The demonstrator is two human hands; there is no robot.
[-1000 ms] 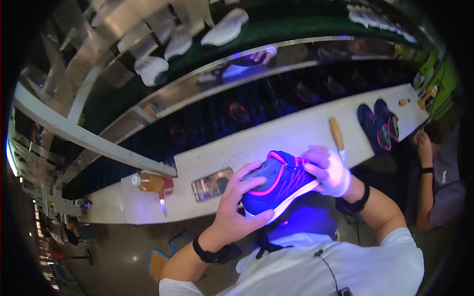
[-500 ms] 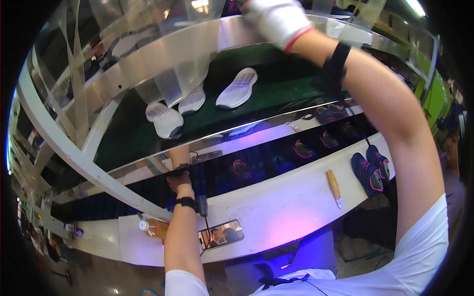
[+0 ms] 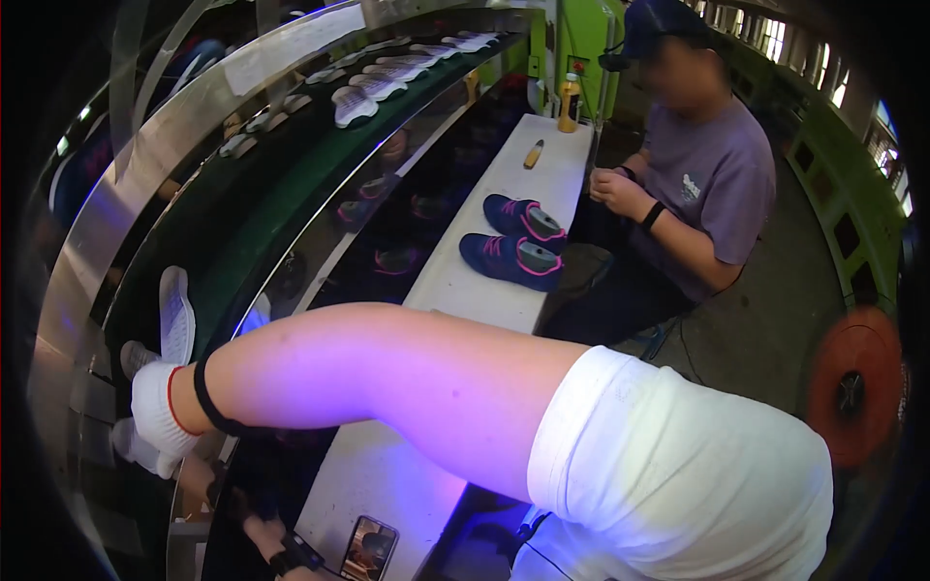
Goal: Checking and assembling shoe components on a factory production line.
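My right hand, in a white glove with a red cuff edge, is at the left among pale shoe soles on the green conveyor belt. One sole lies just beyond it. Another sole is against the glove's near side. The fingers are hidden, so a hold on a sole cannot be made out. My bare left hand, a dark strap at its wrist, is low down at the dark roller track. Its fingers are too dim to read.
Two navy shoes with pink laces stand on the white ledge. Beyond are a wooden-handled knife and a bottle. A phone lies near me. A seated co-worker is on the right. Soles line the far belt.
My view has swung to the right, bringing the co-worker and the far soles into sight. My gloved right hand has come down from above the belt's far rail to the soles.
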